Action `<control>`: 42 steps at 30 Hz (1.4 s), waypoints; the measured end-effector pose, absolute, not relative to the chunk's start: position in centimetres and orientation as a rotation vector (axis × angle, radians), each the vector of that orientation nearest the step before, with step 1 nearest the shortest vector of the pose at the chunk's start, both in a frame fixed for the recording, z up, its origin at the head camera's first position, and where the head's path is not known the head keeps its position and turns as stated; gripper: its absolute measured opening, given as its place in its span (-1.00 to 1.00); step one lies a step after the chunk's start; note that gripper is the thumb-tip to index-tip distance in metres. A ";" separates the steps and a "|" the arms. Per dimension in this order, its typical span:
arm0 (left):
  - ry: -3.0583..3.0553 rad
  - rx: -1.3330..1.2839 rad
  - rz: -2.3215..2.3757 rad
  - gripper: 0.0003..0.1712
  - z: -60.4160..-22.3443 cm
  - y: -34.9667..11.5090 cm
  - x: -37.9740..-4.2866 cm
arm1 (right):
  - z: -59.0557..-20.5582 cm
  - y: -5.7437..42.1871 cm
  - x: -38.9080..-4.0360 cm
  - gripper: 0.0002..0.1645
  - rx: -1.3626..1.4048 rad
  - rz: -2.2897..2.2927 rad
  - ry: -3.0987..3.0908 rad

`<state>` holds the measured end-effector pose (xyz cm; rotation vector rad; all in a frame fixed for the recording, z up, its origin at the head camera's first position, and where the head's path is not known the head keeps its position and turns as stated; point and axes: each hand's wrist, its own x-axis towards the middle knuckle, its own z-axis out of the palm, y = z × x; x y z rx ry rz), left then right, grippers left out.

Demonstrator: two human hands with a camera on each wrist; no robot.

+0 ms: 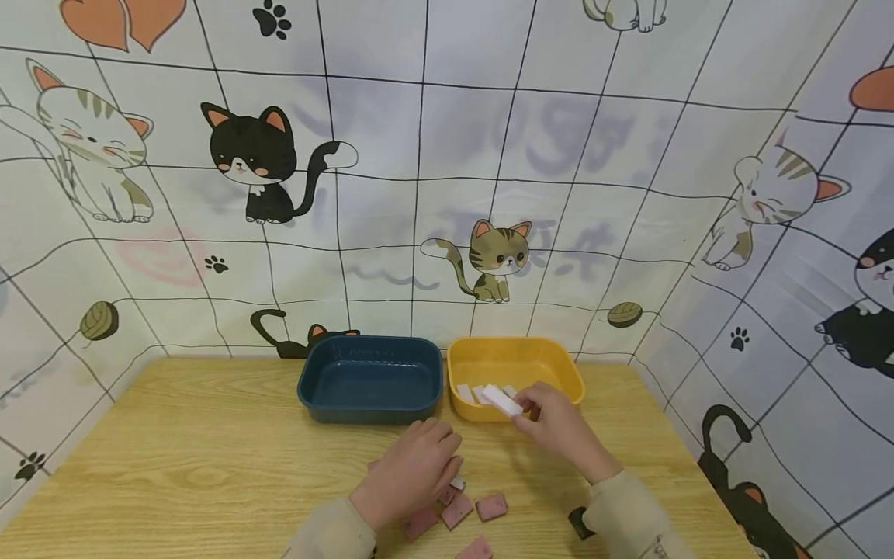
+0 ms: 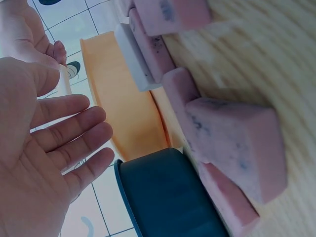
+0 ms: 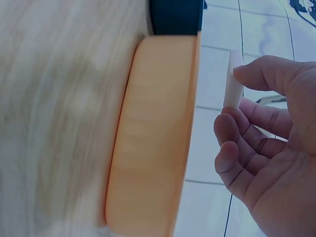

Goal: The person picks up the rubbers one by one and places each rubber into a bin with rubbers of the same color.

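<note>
My right hand point(image 1: 555, 425) pinches a white rectangular block point(image 1: 502, 401) between thumb and fingers, over the front of the yellow bin point(image 1: 517, 359). In the right wrist view the block point(image 3: 233, 81) points upward from the fingertips, with the other fingers curled below. Several white pieces point(image 1: 464, 393) lie inside that bin. My left hand point(image 1: 412, 470) hovers over a group of pink blocks point(image 1: 457, 511) with dark smudges, partly hiding them. Its fingers point(image 2: 74, 126) are relaxed and hold nothing in the left wrist view. Among the pink blocks lies another white block point(image 2: 134, 57).
A dark blue bin point(image 1: 373, 414) stands at the back, left of the yellow one. One pink block point(image 1: 475, 548) lies at the near table edge. Cat-print cloth point(image 1: 377, 202) surrounds the wooden table point(image 1: 209, 442). A small black object point(image 1: 580, 523) shows beside my right sleeve.
</note>
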<state>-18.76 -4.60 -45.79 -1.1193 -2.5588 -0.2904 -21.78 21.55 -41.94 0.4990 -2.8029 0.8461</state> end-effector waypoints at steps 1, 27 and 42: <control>-2.551 -1.124 -0.288 -0.88 -45.7 -4.5 -18.8 | -41.8 21.7 -21.9 -0.87 0.483 0.839 -2.805; -2.517 -1.125 -0.256 -0.84 -44.6 -3.5 -19.6 | -41.1 24.2 -26.1 -0.88 0.322 0.794 -2.900; -2.539 -1.109 -0.260 -0.85 -44.8 -3.0 -20.1 | -42.3 24.9 -27.7 -0.85 0.265 0.713 -2.966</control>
